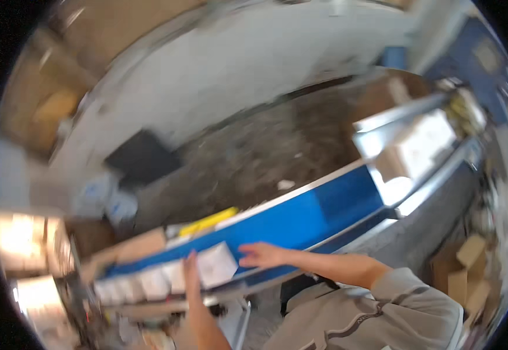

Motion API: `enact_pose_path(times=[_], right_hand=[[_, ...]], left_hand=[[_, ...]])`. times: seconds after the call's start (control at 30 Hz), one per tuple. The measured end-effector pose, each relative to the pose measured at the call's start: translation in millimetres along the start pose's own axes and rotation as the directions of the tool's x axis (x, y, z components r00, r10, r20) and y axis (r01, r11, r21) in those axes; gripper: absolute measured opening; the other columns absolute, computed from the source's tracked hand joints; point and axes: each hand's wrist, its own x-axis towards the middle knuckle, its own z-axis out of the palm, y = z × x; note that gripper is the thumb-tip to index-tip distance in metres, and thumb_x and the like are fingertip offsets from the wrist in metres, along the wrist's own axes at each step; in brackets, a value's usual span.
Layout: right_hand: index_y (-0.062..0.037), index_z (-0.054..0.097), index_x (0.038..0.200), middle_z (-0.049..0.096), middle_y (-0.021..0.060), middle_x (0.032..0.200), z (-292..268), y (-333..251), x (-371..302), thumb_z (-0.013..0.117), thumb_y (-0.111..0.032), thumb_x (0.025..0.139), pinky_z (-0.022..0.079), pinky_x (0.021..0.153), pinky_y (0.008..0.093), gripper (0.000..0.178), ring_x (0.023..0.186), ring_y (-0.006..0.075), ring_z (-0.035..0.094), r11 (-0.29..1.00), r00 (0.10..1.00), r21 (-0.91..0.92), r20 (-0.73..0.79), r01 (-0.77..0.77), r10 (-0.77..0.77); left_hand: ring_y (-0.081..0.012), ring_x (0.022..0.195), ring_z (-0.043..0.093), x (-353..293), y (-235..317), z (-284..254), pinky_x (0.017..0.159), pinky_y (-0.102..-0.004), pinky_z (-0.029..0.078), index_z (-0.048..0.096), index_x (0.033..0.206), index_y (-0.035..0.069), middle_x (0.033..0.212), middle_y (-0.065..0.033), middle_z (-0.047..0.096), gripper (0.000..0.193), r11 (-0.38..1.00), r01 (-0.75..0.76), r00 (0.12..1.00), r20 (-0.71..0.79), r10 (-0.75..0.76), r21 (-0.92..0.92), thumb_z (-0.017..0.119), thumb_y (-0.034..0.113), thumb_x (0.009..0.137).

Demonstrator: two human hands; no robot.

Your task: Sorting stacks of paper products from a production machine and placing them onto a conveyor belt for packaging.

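A row of white box-like packs (155,283) stands along the left part of a blue conveyor belt (292,220). The rightmost white box (218,265) lies between my two hands. My left hand (191,269) is upright at that box's left side, fingers stretched out, where the row meets it; whether it presses on the box is blurred. Just off the box's right side is my right hand (261,255), its fingers apart and pointing left, with a small gap to the box. Neither hand is wrapped round anything.
A bright metal machine section (420,149) with white material joins the belt's right end. Beyond the belt's far edge lie a yellow bar (208,221) and a dark flat panel (142,156) on the floor. Cardboard boxes (464,271) stand at the right, lit cartons (29,245) at the left.
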Motion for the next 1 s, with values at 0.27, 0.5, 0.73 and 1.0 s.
enact_pose_path(times=[0.27,0.5,0.73,1.0], right_hand=[[-0.0014,0.06,0.123,0.068,0.0091,0.108,-268,-82,-299,0.065,-0.026,0.093,0.051,0.091,0.0312,0.039,0.103,0.0175,0.063,0.969,0.688,-0.123,-0.686,0.212,-0.237],[-0.0017,0.058,0.129,0.063,0.0162,0.123,-517,13,-526,0.067,-0.039,0.09,0.047,0.097,0.0323,0.055,0.117,0.0205,0.057,0.913,-0.177,-0.262,-0.928,-0.312,-0.327],[-0.003,0.057,0.132,0.062,0.0104,0.125,-580,75,-534,0.067,-0.054,0.085,0.044,0.097,0.0307,0.071,0.115,0.0206,0.057,0.973,0.383,0.101,-0.907,-0.206,0.175],[-0.0064,0.065,0.122,0.069,0.0102,0.112,-505,36,-507,0.069,-0.047,0.084,0.046,0.092,0.0321,0.055,0.103,0.02,0.062,0.966,0.525,-0.045,-0.845,-0.255,0.099]], left_hand=[[-0.02,0.113,0.058,-38,128,146,0.094,-0.0384,0.047,0.051,0.134,0.009,0.127,-0.0128,0.059,0.044,0.82,0.086,0.996,0.068,-0.057,-0.566,0.055,0.033,0.098],[-0.0369,0.134,0.041,-174,321,372,0.108,-0.0473,0.038,0.026,0.147,-0.002,0.147,-0.0271,0.035,0.077,0.866,0.118,0.683,0.673,0.285,-0.487,0.06,0.043,0.094],[-0.0302,0.139,0.034,-210,393,440,0.111,-0.0471,0.03,0.029,0.148,0.006,0.15,-0.0136,0.036,0.072,0.851,0.242,0.544,0.791,0.279,-0.466,0.051,0.051,0.096],[-0.0257,0.129,0.048,-206,393,445,0.106,-0.0417,0.04,0.035,0.144,0.004,0.143,-0.0135,0.046,0.065,0.748,0.327,0.536,0.765,0.356,-0.577,0.053,0.045,0.097]])
